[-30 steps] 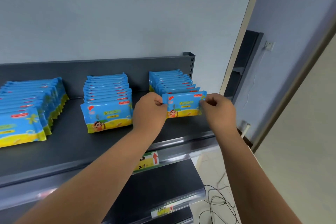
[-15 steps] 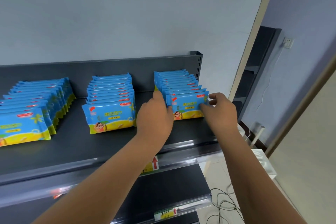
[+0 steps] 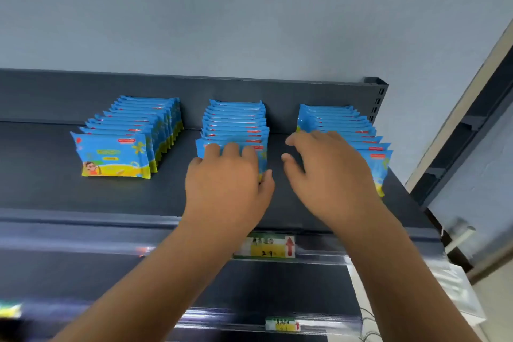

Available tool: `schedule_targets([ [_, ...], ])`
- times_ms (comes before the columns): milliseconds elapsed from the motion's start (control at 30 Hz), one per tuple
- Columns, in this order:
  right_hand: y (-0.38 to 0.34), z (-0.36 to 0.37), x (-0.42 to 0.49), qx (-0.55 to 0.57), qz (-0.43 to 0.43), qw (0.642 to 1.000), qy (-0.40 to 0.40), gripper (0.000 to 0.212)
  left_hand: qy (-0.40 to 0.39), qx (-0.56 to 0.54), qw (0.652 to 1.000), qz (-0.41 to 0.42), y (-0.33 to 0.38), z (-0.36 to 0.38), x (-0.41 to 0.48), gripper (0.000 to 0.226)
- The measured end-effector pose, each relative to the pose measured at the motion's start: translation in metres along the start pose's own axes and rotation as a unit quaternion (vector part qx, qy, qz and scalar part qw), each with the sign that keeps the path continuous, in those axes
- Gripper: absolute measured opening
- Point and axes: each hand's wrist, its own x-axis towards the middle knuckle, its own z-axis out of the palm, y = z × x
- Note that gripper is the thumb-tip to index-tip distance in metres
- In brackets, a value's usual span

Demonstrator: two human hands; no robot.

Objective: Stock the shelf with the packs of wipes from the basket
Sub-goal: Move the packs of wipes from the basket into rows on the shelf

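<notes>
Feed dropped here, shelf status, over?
Left hand holds middle row front pack. Right hand open, beside right row. No obstruction seen.

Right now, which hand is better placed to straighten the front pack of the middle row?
Left. The left hand curls its fingers over the top of the middle row's front pack, thumb at its right edge. The right hand is spread in front of the right row, holding nothing.
</notes>
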Motion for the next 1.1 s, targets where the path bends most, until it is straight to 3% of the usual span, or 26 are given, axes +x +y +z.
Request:
schedule_targets([
  [200, -0.093, 0.026, 0.03, 0.011, -0.086, 0.996, -0.024, 0.028, -0.058, 0.026, 0.995, -0.08, -0.098, -0.015, -0.016, 0.046],
  [400, -0.194, 0.055, 0.064, 0.078, -0.072, 0.994, -0.008, 0.026, -0.041, 0.004, 0.995, -0.094, -0.209, -0.014, -0.014, 0.049],
  [533, -0.244, 0.087, 0.086, 0.118, 0.0, 0.993, 0.017, 0.026, -0.023, -0.043, 0.996, -0.073, -0.273, -0.004, -0.005, 0.051],
  [733, -0.26, 0.13, 0.103, 0.191, 0.129, 0.973, 0.033, 0.036, -0.042, -0.157, 0.983, -0.089, -0.338, 0.025, 0.012, 0.041],
  [800, -0.262, 0.138, 0.102, 0.264, 0.196, 0.942, 0.073, 0.035, -0.034, -0.294, 0.946, -0.133, -0.344, 0.038, 0.016, 0.043],
  [833, -0.262, 0.143, 0.103, 0.308, 0.238, 0.916, 0.096, 0.035, -0.035, -0.379, 0.908, -0.174, -0.342, 0.043, 0.019, 0.043],
  [933, -0.269, 0.15, 0.11, 0.437, 0.366, 0.815, 0.105, 0.039, -0.069, -0.574, 0.743, -0.338, -0.328, 0.059, 0.029, 0.03],
  [1000, -0.273, 0.16, 0.119, 0.518, 0.423, 0.74, 0.071, 0.045, -0.092, -0.644, 0.641, -0.407, -0.318, 0.074, 0.036, 0.043],
  [1033, -0.274, 0.166, 0.124, 0.541, 0.437, 0.717, 0.051, 0.052, -0.1, -0.658, 0.622, -0.413, -0.314, 0.081, 0.038, 0.054],
  [1100, -0.273, 0.176, 0.131, 0.57, 0.442, 0.692, 0.034, 0.06, -0.082, -0.674, 0.617, -0.397, -0.304, 0.088, 0.041, 0.06],
])
